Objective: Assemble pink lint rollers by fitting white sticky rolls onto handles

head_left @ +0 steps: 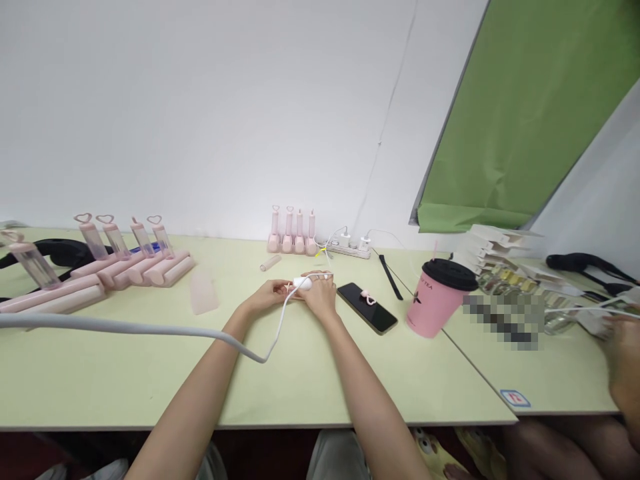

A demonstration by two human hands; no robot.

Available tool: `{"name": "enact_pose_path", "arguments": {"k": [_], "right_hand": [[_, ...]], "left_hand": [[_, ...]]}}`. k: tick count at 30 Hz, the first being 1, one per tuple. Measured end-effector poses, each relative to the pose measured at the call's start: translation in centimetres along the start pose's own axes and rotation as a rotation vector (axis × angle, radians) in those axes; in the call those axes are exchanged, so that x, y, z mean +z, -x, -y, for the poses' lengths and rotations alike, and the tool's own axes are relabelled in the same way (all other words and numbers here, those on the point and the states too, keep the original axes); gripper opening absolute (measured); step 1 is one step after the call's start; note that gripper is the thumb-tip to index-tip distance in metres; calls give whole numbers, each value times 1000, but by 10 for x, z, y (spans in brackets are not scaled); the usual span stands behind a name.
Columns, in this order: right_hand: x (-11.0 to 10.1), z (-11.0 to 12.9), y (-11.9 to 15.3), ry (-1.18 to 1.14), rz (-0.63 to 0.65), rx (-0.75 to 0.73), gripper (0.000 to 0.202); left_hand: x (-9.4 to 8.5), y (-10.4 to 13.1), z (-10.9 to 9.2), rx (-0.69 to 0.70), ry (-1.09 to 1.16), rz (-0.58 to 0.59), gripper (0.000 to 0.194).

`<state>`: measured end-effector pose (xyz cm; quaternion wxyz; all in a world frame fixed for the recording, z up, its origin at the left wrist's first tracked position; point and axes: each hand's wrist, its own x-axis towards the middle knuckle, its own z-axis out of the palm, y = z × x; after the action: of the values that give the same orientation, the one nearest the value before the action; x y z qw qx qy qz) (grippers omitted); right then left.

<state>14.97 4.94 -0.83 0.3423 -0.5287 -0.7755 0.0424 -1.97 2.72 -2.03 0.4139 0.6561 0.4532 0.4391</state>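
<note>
My left hand [268, 295] and my right hand [323, 297] meet low over the middle of the table, fingers curled toward each other. A small pale pink piece [289, 287] shows at the left fingertips; its kind is too small to tell. Beside the right hand's thumb side is a white rounded piece [303, 283], partly covered by a white cable [281, 325]. What the right fingers grip is hidden. Behind the hands lies a clear pinkish tube [271, 263]. To the right, a phone [367, 307] has a small pink heart-shaped ring piece [369, 298] on it.
Several pink heart-topped tube devices [287, 243] stand by the wall, next to a power strip [349, 249]. More pink devices [145, 263] are at left. A pink cup [434, 303], black strap [391, 277] and stacked white trays [493, 247] are at right, near another person's hand [625, 353].
</note>
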Motion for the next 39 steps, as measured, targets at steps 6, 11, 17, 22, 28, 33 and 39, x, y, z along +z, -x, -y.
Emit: {"name": "enact_pose_path", "arguments": {"k": [6,11,17,22,28,33,39], "right_hand": [[-1,1,3,48,63,-59,45],[-3,-2,1,91,97,-61,51],[-7,-2,2,194,62,-79,50],[-7,-1,3,203,57,-139,47],[-7,-2,2,180,101,-120,45],[-5,2,5,226,88,-163,46],[-8,20,11,275,26,-314,42]], "left_hand": [[0,-4,7,66,-268,-185,45],[3,-3,1,-15,-102,-134,48],[8,-4,1,16,-56,-121,79],[5,-9,14,16,-114,-132,66],[5,-6,12,100,-192,-105,64],[9,-5,6,167,-231,-90,60],[-7,-2,4,58,-181,-220,67]]}}
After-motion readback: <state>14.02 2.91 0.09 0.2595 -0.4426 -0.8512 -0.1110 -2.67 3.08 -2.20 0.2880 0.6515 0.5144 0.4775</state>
